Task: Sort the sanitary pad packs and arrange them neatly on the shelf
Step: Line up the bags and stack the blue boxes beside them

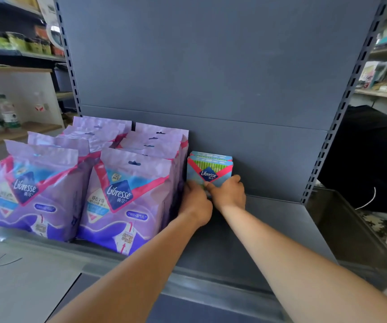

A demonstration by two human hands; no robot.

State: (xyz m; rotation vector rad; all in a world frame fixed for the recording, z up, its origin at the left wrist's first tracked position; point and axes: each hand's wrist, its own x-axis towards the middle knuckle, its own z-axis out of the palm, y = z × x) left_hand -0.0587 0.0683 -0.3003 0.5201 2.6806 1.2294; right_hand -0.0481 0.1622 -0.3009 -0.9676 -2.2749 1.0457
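Observation:
Two rows of purple Libresse pad packs point(122, 197) stand upright on the left half of the grey shelf point(269, 220), several deep. Right of them, against the back panel, stand small blue-and-green Libresse packs point(210, 170), one behind another. My left hand point(195, 200) grips the lower left of the front small pack. My right hand point(229, 192) grips its lower right corner. The pack's bottom edge is hidden behind my fingers.
The shelf's slotted uprights point(341, 108) frame a plain grey back panel. A dark crate point(341, 220) sits to the right of the shelf. Other shelves with bottles point(8, 113) and goods stand at far left and far right.

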